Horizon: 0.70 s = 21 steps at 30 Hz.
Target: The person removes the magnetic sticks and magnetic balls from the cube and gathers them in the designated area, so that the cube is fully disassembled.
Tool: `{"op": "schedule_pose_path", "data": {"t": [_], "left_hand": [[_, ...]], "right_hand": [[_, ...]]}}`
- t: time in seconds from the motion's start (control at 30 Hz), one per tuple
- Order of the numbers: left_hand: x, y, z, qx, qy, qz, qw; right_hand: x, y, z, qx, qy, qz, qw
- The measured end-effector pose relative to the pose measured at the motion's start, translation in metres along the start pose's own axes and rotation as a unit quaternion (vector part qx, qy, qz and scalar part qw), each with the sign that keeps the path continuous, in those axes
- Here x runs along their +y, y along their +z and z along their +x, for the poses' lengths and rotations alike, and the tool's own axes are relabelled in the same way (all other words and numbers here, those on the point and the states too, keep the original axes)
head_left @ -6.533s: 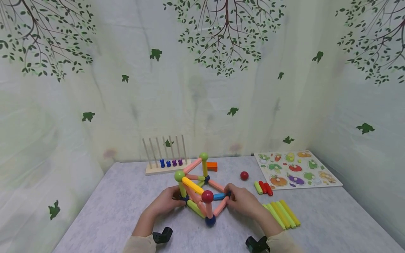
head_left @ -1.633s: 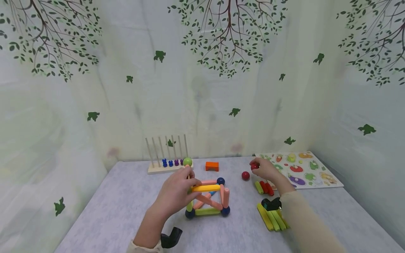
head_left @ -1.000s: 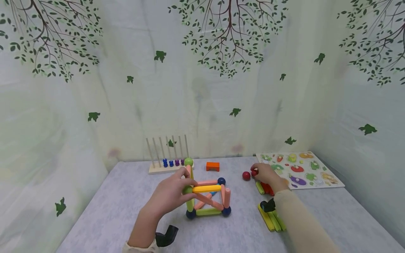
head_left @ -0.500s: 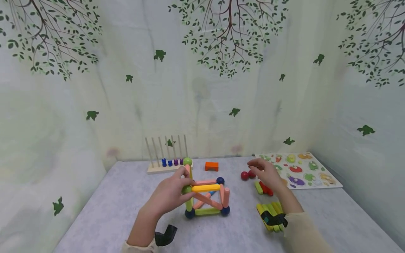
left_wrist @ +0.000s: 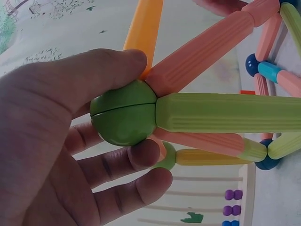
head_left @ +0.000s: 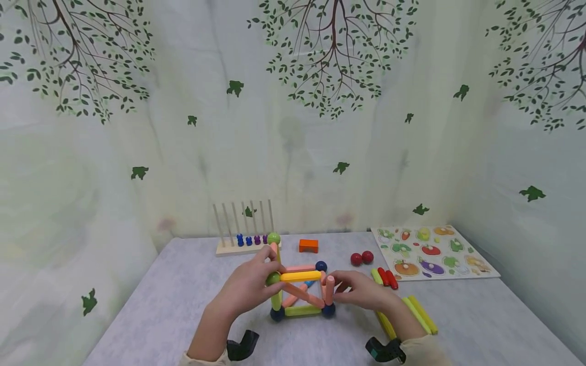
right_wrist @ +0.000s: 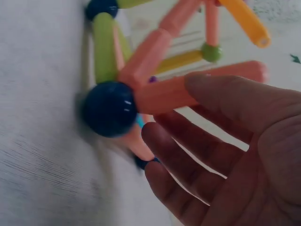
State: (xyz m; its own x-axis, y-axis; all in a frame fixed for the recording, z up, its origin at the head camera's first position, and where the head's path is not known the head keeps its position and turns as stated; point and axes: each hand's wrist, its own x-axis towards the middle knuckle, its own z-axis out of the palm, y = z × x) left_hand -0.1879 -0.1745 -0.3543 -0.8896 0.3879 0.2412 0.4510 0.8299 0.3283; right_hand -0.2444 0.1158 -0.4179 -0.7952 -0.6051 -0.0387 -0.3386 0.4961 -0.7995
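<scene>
In the head view, a frame of magnetic sticks and balls stands mid-table. My left hand (head_left: pixel 247 284) holds its near-left upper corner, pinching a green ball (left_wrist: pixel 124 115) between thumb and fingers. From that ball a yellow stick (head_left: pixel 300 276) runs rightward; its right end looks free of any ball. My right hand (head_left: pixel 363 290) is at the near-right corner, with thumb and fingers around an upright pink stick (right_wrist: pixel 164 96). That stick rises from a navy ball (right_wrist: pixel 108 109) and carries no ball on top. Other fingers of the right hand hang below the stick.
Two red balls (head_left: pixel 361 258) sit together behind the right hand. Short red and green sticks (head_left: pixel 385 277) lie nearby, with longer sticks (head_left: pixel 421 312) partly under the right forearm. A bead rack (head_left: pixel 247 246), orange block (head_left: pixel 309 246) and vegetable board (head_left: pixel 430 254) stand at the back.
The frame was turned, and the red ball left the pink stick's top. My right hand set it beside the other red ball, then came back to the pink stick. The left kept its grip lately.
</scene>
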Motion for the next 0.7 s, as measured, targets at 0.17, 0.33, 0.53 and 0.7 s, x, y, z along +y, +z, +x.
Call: {"op": "schedule_pose_path", "data": {"t": [0.17, 0.33, 0.53, 0.7], "left_hand": [[-0.002, 0.001, -0.002, 0.004, 0.006, 0.001, 1.0], [-0.002, 0.002, -0.001, 0.007, 0.007, 0.009, 0.9999], [-0.002, 0.002, 0.0, 0.008, 0.007, 0.013, 0.9999], [-0.002, 0.003, 0.0, 0.009, 0.008, 0.017, 0.9998]], "right_hand": [[-0.001, 0.016, 0.005, 0.0, -0.002, -0.022, 0.9998], [0.001, 0.017, 0.004, 0.009, -0.012, -0.036, 0.9993], [0.002, 0.015, 0.001, 0.02, 0.007, -0.027, 0.9994], [0.007, 0.015, 0.001, 0.031, 0.009, -0.012, 0.9994]]}}
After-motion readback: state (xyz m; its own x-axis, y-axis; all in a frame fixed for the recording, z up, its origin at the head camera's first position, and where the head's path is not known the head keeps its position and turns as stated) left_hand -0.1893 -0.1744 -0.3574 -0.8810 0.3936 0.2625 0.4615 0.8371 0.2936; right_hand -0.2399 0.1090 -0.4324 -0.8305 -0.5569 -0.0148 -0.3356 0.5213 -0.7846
